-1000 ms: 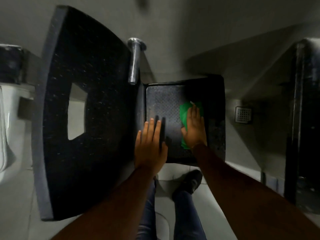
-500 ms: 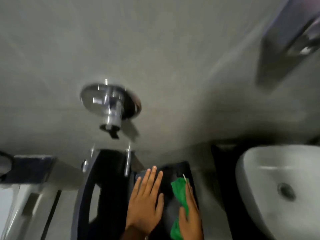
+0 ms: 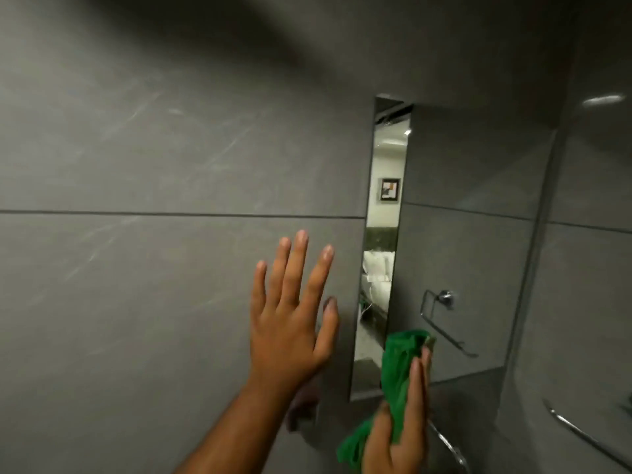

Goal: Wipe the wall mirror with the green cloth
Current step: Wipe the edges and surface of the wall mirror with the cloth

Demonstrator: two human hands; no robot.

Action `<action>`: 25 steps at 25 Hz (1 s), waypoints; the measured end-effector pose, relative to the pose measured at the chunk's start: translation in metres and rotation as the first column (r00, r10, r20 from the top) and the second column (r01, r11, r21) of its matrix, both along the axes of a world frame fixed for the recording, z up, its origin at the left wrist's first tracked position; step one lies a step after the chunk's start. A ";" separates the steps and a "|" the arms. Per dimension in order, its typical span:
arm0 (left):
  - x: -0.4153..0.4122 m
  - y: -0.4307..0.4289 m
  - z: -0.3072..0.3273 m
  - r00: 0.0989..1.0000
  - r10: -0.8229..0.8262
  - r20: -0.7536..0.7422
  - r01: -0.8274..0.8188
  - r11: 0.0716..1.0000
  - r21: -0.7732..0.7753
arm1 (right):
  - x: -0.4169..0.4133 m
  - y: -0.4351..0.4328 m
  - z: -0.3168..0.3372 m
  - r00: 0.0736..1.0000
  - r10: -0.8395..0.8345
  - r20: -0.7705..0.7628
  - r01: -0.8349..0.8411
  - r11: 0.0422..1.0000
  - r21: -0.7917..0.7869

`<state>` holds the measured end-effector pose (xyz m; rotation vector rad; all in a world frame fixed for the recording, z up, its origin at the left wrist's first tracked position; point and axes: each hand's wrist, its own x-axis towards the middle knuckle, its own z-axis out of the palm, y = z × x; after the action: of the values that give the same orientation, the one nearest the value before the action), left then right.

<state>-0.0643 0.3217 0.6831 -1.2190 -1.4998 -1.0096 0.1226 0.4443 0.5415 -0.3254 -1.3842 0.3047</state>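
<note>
The wall mirror (image 3: 458,254) hangs on the grey tiled wall at the right of the head view; it reflects a bright room strip and a towel holder. My right hand (image 3: 400,429) holds the green cloth (image 3: 396,367) low at the mirror's bottom left corner, with the cloth's top over the glass. Left of the mirror's edge, my left hand (image 3: 290,319) is raised with fingers spread, flat against or close to the wall tile.
Grey wall tiles (image 3: 136,268) fill the left and top. A chrome rail (image 3: 448,446) curves below the mirror, and another chrome bar (image 3: 581,436) runs at the lower right. A glass or glossy panel (image 3: 588,234) stands right of the mirror.
My view has swung up from the black counter and floor to the wall and mirror. Both hands rose with it; the green cloth now reaches the mirror's lower corner.
</note>
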 end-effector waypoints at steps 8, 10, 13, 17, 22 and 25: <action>-0.034 0.118 0.115 0.967 0.239 -0.084 -0.250 0.954 -0.165 | -0.107 0.078 0.113 0.827 -0.303 0.474 0.298 0.950 0.087; -0.043 0.129 0.104 0.936 0.301 -0.181 -0.320 0.944 -0.084 | -0.121 0.100 0.106 0.766 -0.409 0.496 0.379 0.910 0.167; -0.052 0.138 0.097 0.916 0.323 -0.240 -0.329 0.944 0.017 | -0.130 0.116 0.100 0.766 -0.455 0.455 0.410 0.890 0.199; -0.047 0.138 0.098 0.907 0.346 -0.239 -0.341 0.938 0.064 | -0.129 0.122 0.144 0.822 -0.429 0.374 0.352 0.900 0.259; -0.050 0.138 0.098 0.891 0.375 -0.255 -0.370 0.926 0.067 | -0.129 0.132 0.316 0.817 -0.526 0.234 0.415 0.820 0.393; -0.051 0.139 0.098 0.885 0.387 -0.259 -0.383 0.921 0.065 | -0.133 0.133 0.394 0.810 -0.558 0.181 0.451 0.789 0.418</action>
<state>-0.1157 0.4602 0.7809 -0.9508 -1.4419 -0.5620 -0.0102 0.5778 0.9357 -0.4410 -1.5500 -0.4694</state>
